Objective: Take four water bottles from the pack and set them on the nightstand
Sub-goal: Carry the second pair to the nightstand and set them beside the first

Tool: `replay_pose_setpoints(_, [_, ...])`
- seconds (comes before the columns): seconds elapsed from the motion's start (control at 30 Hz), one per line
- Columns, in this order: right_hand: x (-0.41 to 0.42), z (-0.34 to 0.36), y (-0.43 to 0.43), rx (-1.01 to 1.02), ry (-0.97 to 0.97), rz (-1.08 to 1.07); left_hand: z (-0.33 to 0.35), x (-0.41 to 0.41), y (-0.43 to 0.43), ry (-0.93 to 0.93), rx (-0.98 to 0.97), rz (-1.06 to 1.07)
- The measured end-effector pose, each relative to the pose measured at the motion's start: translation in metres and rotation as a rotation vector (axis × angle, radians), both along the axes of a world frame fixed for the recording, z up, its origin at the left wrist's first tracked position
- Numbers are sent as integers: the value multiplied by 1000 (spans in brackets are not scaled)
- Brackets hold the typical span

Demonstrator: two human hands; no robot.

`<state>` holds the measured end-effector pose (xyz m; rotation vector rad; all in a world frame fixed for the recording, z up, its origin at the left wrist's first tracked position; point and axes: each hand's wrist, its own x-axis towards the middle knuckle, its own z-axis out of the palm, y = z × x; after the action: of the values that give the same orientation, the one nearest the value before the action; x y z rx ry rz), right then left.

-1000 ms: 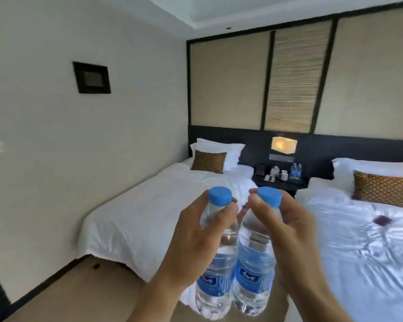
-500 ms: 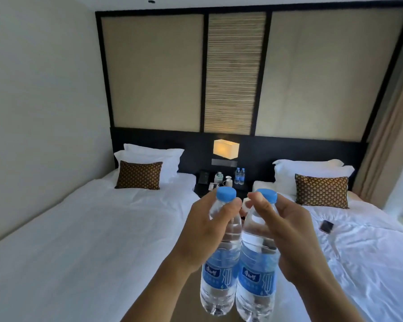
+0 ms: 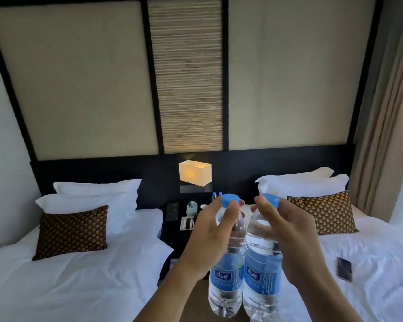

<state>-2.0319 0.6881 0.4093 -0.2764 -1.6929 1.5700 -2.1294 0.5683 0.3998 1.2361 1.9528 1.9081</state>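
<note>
My left hand (image 3: 209,238) grips one clear water bottle (image 3: 226,275) by its neck, just under the blue cap. My right hand (image 3: 289,235) holds a second water bottle (image 3: 261,277) the same way. Both bottles hang upright and side by side, touching, with blue labels facing me. Ahead and below, between the two beds, stands the dark nightstand (image 3: 172,231). Two more blue-capped bottles (image 3: 217,195) stand at its back, mostly hidden behind my left hand. The pack is out of view.
A phone unit (image 3: 172,210), a small cup (image 3: 203,206), a teal item (image 3: 192,207) and a tray (image 3: 187,223) sit on the nightstand. A lit lamp (image 3: 195,172) hangs above it. White beds flank the gap; a dark phone (image 3: 344,268) lies on the right bed.
The view has swung right and drawn closer to the nightstand, which now lies straight ahead. Both hands keep the same hold on the two bottles.
</note>
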Motion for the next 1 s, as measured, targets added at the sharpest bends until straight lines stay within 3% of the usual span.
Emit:
replay_pose_setpoints(0.2, [-187, -1, 140, 14, -63, -26, -8, -189, 130, -195, -58, -69])
replay_pose_setpoints(0.57, [-511, -69, 335, -31, -178, 59, -81, -527, 320, -140, -102, 3])
replay_pose_setpoints(0.7, [-639, -138, 415, 4, -275, 40, -160, -657, 397, -195, -158, 34])
replay_pose_setpoints(0.87, [-780, -260, 525, 70, -390, 51, -280, -789, 494, -152, -326, 95])
replay_pose_setpoints(1.0, [-870, -372, 597, 80, -401, 85, -384, -870, 558, -76, -320, 178])
